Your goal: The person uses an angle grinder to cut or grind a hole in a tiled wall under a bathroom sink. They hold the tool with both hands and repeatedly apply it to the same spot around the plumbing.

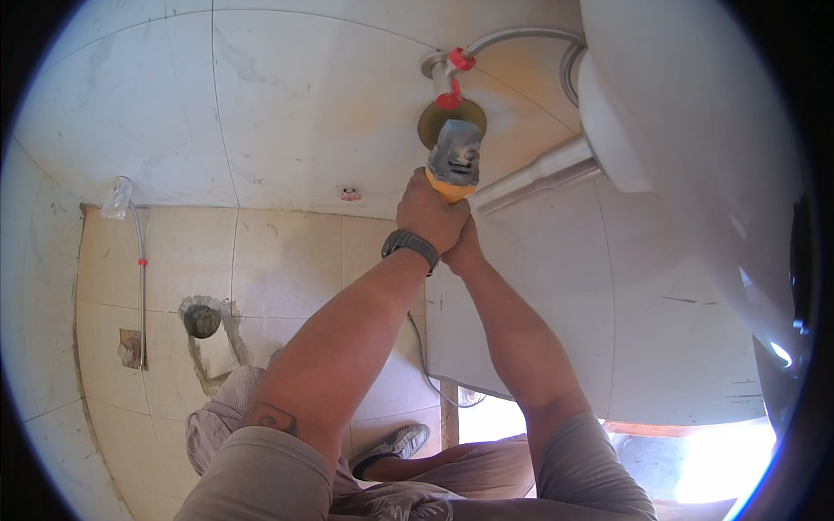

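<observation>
Left hand (424,208) grips angle grinder (455,161), right hand (466,243) behind; disc (429,128) near valve (441,78), 2 red parts (449,100).

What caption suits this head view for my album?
Left hand and right hand grip a yellow-and-grey power tool, its round disc near a red-handled valve on a tiled wall.

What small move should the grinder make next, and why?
I'd probably ease the grinder slightly away from the red valve handle: in this view its disc runs right up to the handle, and I can't tell whether they touch.
</observation>
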Tool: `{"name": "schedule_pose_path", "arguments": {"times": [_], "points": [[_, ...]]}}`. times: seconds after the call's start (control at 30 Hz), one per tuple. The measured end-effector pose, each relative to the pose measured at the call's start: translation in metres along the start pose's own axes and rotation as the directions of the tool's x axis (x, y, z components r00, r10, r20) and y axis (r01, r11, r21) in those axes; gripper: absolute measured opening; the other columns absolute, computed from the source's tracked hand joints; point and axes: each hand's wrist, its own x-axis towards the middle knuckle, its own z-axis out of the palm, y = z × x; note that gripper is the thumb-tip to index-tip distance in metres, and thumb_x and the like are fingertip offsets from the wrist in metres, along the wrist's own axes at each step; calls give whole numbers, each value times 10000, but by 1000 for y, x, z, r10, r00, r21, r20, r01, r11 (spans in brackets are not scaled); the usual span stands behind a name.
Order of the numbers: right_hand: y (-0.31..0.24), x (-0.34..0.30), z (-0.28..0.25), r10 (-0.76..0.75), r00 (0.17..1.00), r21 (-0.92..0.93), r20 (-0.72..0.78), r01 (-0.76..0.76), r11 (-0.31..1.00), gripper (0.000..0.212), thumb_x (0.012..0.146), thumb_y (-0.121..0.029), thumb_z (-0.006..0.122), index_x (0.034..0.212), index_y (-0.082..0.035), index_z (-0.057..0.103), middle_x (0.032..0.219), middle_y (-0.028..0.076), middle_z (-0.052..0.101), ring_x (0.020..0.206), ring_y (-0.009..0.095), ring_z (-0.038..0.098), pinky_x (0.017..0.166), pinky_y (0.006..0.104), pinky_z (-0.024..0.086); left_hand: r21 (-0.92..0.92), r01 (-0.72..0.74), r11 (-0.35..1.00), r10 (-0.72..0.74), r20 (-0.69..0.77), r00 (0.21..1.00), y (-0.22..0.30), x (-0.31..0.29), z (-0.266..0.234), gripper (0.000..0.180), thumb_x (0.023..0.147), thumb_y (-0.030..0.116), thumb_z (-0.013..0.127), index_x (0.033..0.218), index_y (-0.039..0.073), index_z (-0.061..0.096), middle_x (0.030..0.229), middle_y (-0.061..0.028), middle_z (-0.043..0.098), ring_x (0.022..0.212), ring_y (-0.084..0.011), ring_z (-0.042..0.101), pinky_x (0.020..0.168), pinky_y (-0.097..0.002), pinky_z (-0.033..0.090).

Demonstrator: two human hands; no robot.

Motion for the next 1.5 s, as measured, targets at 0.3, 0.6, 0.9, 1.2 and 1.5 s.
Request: {"name": "schedule_pose_path", "arguments": {"times": [0.3, 0.6, 0.9, 1.2, 1.5], "points": [[20, 2, 7, -84, 991, 98, -99, 94, 991, 562, 779, -209, 896, 1225, -1, 626, 1208, 127, 715, 1150, 240, 687, 930, 366, 548, 76, 8, 997, -9, 5, 1000, -2, 2, 6, 643, 762, 303, 803, 1241, -4, 503, 1185, -239, 652, 1106, -428, 667, 969, -505, 548], [53, -29, 18, 20, 992, 88, -124, -9, 996, 708, 813, -247, 881, 1366, -14, 504, 1338, 136, 632, 1263, 260, 617, 1035, 376, 495, 61, -19, 998, 16, 61, 998, -17, -21, 21, 631, 754, 281, 800, 1224, -28, 513, 1146, -254, 674, 1088, -434, 667, 953, -501, 549], [34, 3, 12, -158, 987, 105, -15, 159, 982, 644, 825, -237, 867, 1345, -20, 554, 1329, 137, 657, 1239, 250, 636, 1009, 379, 515, 31, 46, 998, -44, -58, 997, -12, -8, 8, 605, 770, 274, 826, 1209, 2, 511, 1165, -232, 656, 1082, -422, 677, 931, -501, 563], [49, -4, 26, -38, 999, 238, 2, 36, 971, 651, 846, -76, 837, 1387, -47, 478, 1357, 82, 597, 1235, 173, 583, 1009, 346, 505, 41, 39, 998, -39, -14, 999, -24, -9, 10, 582, 756, 243, 813, 1208, 14, 525, 1167, -220, 665, 1080, -430, 679, 942, -506, 562], [57, -20, 27, 100, 994, 504, -47, -63, 861, 473, 957, -29, 697, 1381, -44, 490, 1331, 73, 607, 1204, 162, 596, 979, 330, 526, 50, -20, 999, 17, 63, 998, -34, -9, 28, 623, 732, 244, 825, 1219, -5, 528, 1162, -235, 681, 1111, -416, 667, 966, -491, 549]]}}
